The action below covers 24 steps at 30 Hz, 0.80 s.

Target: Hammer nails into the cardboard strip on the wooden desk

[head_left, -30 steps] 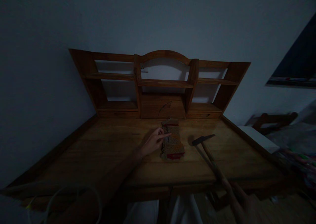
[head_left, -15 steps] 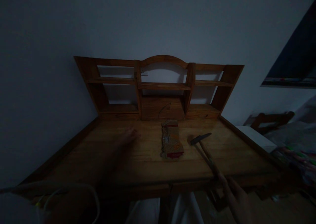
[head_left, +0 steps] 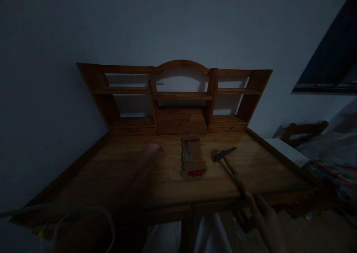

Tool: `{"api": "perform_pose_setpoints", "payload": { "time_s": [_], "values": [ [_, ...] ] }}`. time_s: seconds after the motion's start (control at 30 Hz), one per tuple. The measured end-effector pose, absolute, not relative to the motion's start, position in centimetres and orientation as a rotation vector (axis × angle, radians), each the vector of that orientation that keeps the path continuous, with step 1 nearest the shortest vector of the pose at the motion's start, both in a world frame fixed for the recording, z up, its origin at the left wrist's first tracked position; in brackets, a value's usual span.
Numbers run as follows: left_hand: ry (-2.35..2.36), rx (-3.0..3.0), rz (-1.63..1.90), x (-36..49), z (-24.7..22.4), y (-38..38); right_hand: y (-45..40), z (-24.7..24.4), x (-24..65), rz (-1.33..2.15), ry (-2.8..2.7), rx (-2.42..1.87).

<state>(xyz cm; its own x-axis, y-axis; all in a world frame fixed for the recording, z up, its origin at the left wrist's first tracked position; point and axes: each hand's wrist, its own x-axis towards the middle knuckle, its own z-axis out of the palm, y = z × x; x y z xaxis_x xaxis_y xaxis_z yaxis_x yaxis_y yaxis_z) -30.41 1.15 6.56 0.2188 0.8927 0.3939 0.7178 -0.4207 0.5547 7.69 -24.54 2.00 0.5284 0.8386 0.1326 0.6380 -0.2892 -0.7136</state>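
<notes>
My right hand (head_left: 262, 212) is wrapped round the lower end of the wooden handle of a hammer (head_left: 231, 169). The dark hammer head lies low over the desk, to the right of a torn, flat piece of cardboard (head_left: 194, 158) with red edges. Left of the cardboard, apart from it, my left hand (head_left: 153, 151) is closed with its fingertips together. In this dim light I cannot make out what is between those fingers, if anything.
The wooden desk (head_left: 167, 188) has raised side edges and a shelf unit (head_left: 182, 96) with an arched top along its back. A pale cable (head_left: 92, 208) crosses the lower left. Right of the desk are a white surface (head_left: 286, 151) and a wooden chair (head_left: 304, 129).
My left hand has come slightly to the right, closer to the cardboard, and its fingers look more closed. The right hand keeps its hold on the hammer. The whole view has shifted a little.
</notes>
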Motion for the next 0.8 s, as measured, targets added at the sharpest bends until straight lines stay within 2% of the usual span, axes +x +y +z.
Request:
{"api": "perform_pose_setpoints", "payload": {
  "time_s": [0.17,0.37,0.6,0.8],
  "values": [
    [1.364,2.296,0.763,-29.5,4.8,3.0,-24.5,2.0,7.7,0.324,-1.238,-1.946],
    [1.217,1.951,1.176,-27.2,2.8,1.2,-24.5,1.8,7.9,0.343,-1.209,-2.026],
    [1.088,1.481,1.282,-20.4,1.7,-2.3,-24.5,2.1,7.6,0.358,-1.178,-2.002],
    [1.121,1.558,1.3,-19.4,1.1,-2.5,-24.5,2.6,7.3,0.378,-1.203,-1.95]
  ]
}}
